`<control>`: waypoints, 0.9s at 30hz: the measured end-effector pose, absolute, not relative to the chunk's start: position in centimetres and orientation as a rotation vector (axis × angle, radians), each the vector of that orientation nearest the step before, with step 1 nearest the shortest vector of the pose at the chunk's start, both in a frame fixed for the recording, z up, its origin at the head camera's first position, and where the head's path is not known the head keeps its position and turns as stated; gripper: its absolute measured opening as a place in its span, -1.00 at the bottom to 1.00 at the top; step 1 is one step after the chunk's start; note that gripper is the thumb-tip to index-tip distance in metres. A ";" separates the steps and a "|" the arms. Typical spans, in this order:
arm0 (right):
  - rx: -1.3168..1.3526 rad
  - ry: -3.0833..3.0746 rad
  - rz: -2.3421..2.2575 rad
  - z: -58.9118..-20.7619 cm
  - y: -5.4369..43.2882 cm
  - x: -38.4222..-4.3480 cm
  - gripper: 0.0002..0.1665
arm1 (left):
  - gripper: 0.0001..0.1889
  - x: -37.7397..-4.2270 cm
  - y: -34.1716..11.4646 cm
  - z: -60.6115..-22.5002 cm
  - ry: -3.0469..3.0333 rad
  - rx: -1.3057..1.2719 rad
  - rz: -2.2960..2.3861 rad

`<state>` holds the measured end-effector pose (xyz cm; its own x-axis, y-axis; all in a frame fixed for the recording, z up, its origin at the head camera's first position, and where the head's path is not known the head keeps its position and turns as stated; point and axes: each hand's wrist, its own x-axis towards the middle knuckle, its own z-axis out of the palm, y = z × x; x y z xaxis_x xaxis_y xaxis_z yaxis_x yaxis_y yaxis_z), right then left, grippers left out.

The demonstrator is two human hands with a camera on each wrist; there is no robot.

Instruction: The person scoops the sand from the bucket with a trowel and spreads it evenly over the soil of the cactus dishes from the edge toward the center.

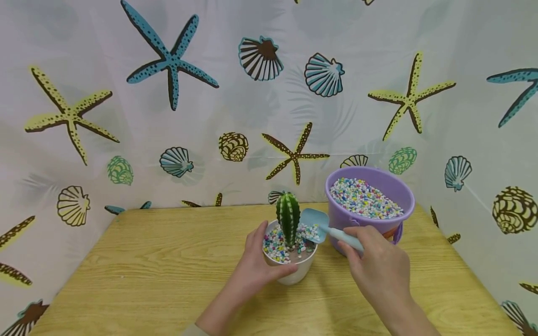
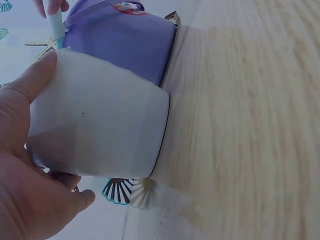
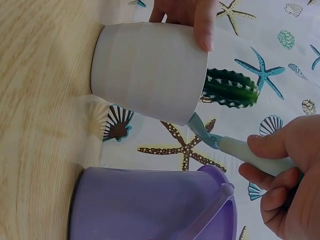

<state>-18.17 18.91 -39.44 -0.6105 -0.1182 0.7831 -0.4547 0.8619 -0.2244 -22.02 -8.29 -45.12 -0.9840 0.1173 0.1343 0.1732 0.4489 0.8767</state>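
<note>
So your left hand (image 1: 259, 262) was wrapped partway round the white pot (image 1: 295, 276), thumb on the near side and fingers around the left, spread about as wide as the pot and holding it. The pot stood on the wooden table (image 1: 168, 270), just left of the purple bucket (image 1: 337, 217), with a green cactus (image 1: 288, 218) sticking up from it. Your right hand (image 1: 380, 260) was curled pretty snugly around the handle of the light blue scoop (image 1: 345, 239), and you had the blade at the pot's right rim, right beside the cactus. There were colourful pebbles (image 1: 309, 232) on the blade, spilling toward the inside of the pot; I couldn't tell exactly where the scoop's load ended. Pebbles covered the left part of the pot's top, while a brownish patch showed near the front right. Your bucket held loads more of the same, and a seashell-and-starfish cloth (image 1: 201, 126) hung behind everything.
</note>
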 end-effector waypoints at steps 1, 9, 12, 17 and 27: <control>0.417 -2.196 0.512 -39.4 18.9 -18.2 -0.54 | 0.39 -22.0 -8.2 -45.1 -2.625 -0.259 -1.597; 0.440 -2.180 0.480 -39.3 18.7 -18.3 -0.53 | 0.32 -22.2 -9.1 -44.5 -2.684 -0.299 -1.688; 0.441 -2.180 0.475 -39.4 18.7 -18.3 -0.53 | 0.33 -22.2 -9.3 -44.4 -2.686 -0.291 -1.728; 0.464 -2.170 0.469 -39.5 18.7 -18.3 -0.54 | 0.38 -22.3 -8.7 -44.6 -2.662 -0.280 -1.706; 0.506 -2.122 0.457 -39.7 18.6 -18.3 -0.55 | 0.36 -22.4 -9.2 -44.3 -2.717 -0.336 -1.693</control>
<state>-18.30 18.57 -39.67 -0.5281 -0.1864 0.8285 -0.5109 0.8490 -0.1347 -22.44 -9.24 -44.33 -0.9753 0.2166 0.0443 0.1353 0.4262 0.8945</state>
